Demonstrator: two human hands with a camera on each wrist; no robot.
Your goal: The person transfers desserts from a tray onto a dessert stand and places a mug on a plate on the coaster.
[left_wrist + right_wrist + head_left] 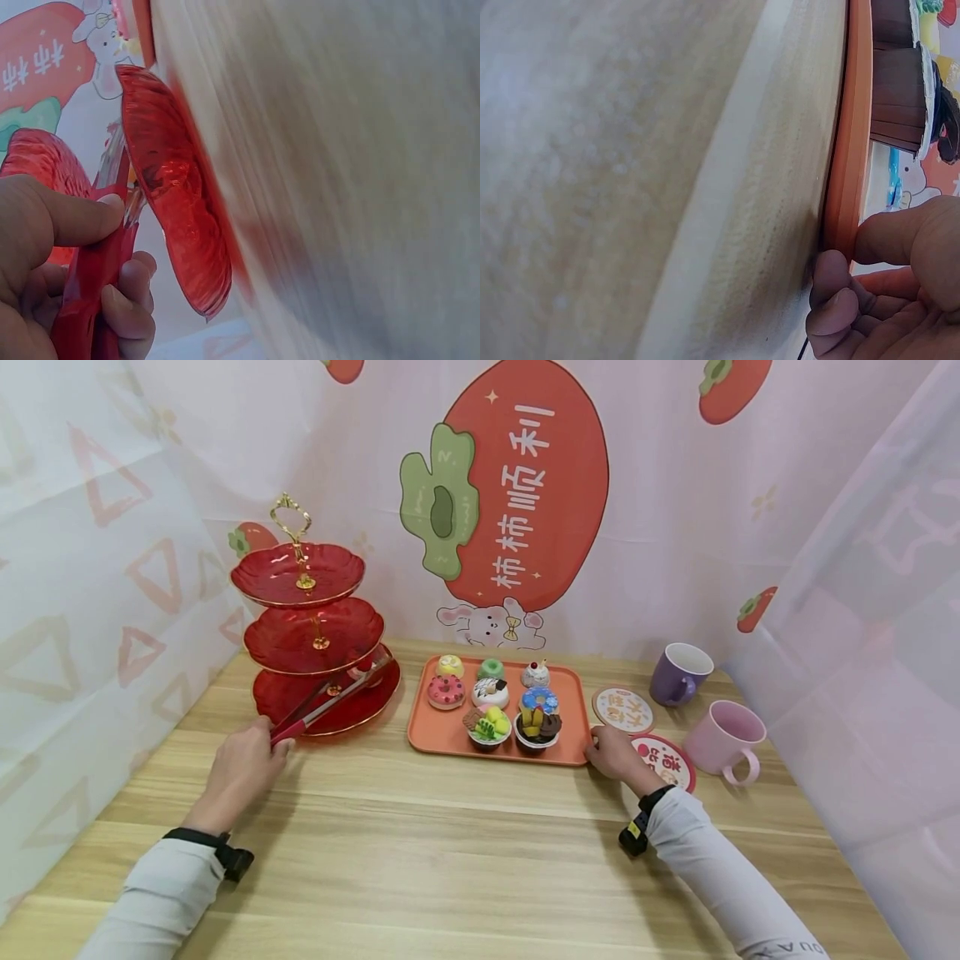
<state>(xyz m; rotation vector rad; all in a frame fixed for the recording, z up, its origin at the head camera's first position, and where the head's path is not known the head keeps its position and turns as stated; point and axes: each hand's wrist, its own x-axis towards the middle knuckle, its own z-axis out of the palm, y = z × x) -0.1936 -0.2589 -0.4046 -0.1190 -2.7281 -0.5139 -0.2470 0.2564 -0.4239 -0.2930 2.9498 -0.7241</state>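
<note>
My left hand (246,770) grips a pair of tongs (287,732) by the red handles, thumb on one side and fingers curled beneath. The metal arms reach over the bottom plate of a red three-tier stand (307,642), under its middle plate. A small pinkish patch shows at the tips; I cannot tell whether they hold anything. With thumb and fingers my right hand (617,752) pinches the front right corner of an orange tray (442,742). On it lie a pink donut (446,692), a blue donut (539,700), a chocolate cupcake (537,732) and several other pastries.
To the right of the tray lie two round coasters (622,709), the nearer partly covered by my right hand. A purple mug (679,675) and a pink mug (724,739) stand beyond them. Printed cloth (660,527) hangs behind and at both sides of the wooden table (420,860).
</note>
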